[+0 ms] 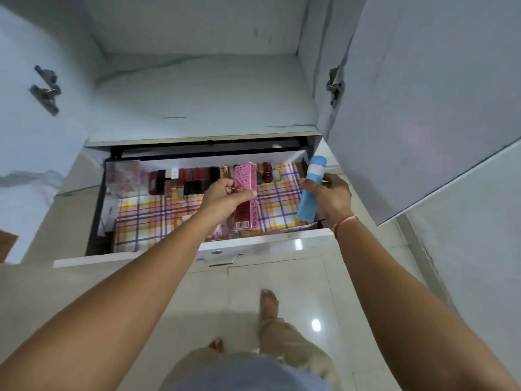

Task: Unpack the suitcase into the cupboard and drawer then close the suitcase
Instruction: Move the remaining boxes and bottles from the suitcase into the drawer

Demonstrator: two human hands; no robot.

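Head camera looked down over a pulled-out white drawer (197, 253) set below an open white cupboard (203, 88), whose right door (423, 108) stood swung outward. The left hand (225, 194) was curled round a tall pink cardboard box (245, 198) with a barcode near its lower end, thumb across the front, holding it upright above the middle of the drawer. The right hand (329, 193) gripped a light blue cylindrical bottle with a white band (310, 190), tilted slightly, over the drawer's right end near the side wall. A red thread band (344, 221) circled the right wrist. Inside the drawer lay a pink, yellow and purple checked liner (158, 215), and along its back edge stood a row of small dark red and black cosmetic tubes and boxes (186, 179). Below, bare feet (269, 301) stood on a glossy pale tiled floor (296, 292). The suitcase was out of view.
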